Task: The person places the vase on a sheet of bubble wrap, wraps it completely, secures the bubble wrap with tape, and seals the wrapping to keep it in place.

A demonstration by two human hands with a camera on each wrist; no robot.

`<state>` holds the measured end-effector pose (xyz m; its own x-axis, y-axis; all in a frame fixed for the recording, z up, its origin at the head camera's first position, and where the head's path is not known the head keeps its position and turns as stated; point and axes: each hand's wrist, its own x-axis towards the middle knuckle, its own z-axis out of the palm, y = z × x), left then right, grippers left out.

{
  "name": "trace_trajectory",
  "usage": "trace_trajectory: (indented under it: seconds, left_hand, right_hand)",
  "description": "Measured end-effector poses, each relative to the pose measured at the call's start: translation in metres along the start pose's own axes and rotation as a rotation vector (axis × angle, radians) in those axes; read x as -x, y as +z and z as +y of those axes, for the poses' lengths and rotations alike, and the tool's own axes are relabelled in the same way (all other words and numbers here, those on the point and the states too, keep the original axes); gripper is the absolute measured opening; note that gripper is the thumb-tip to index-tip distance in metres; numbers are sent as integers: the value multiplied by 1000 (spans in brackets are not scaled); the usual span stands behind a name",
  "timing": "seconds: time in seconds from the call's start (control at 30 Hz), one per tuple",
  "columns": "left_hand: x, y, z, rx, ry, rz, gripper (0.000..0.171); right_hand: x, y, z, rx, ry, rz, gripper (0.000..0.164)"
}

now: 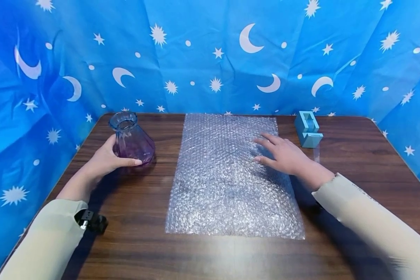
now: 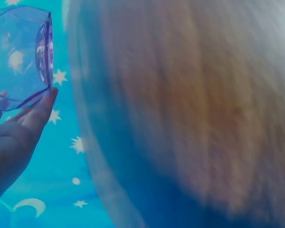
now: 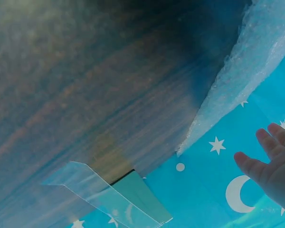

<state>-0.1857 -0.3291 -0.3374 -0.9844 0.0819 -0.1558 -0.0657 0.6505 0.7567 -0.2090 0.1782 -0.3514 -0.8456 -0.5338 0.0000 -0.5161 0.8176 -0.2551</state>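
Note:
At the left of the head view, my left hand (image 1: 105, 157) holds a glass vase (image 1: 134, 144) with a wavy blue rim and a faceted body fading to purple. Thumb and fingers go round its lower body. The left wrist view shows background cloth between the vase's base (image 2: 46, 47) and the table, so it is raised. My right hand (image 1: 287, 155) hovers over the right side of a sheet of bubble wrap (image 1: 227, 186), fingers spread and holding nothing. The sheet lies flat on the table's middle.
A light blue tape dispenser (image 1: 308, 130) stands at the back right, a clear strip of tape (image 3: 92, 183) hanging off it. The brown wooden table (image 1: 133, 249) ends at a blue cloth (image 1: 203, 50) with moons and stars, behind and at both sides.

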Motion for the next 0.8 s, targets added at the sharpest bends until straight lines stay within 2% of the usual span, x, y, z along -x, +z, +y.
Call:
trace_trajectory:
  seconds: [0.3, 0.5, 0.63, 0.8]
  left_hand:
    - [7, 11, 17, 23, 28, 81, 107]
    - [6, 12, 25, -32, 36, 107, 111]
    - [7, 12, 34, -101, 50, 124, 113]
    - [10, 13, 44, -131, 78, 137, 110]
  right_hand:
    - [3, 5, -5, 5, -21, 2, 66]
    - [3, 4, -4, -6, -19, 5, 66]
    - [5, 3, -3, 3, -28, 7, 65]
    - [6, 0, -3, 9, -38, 14, 65]
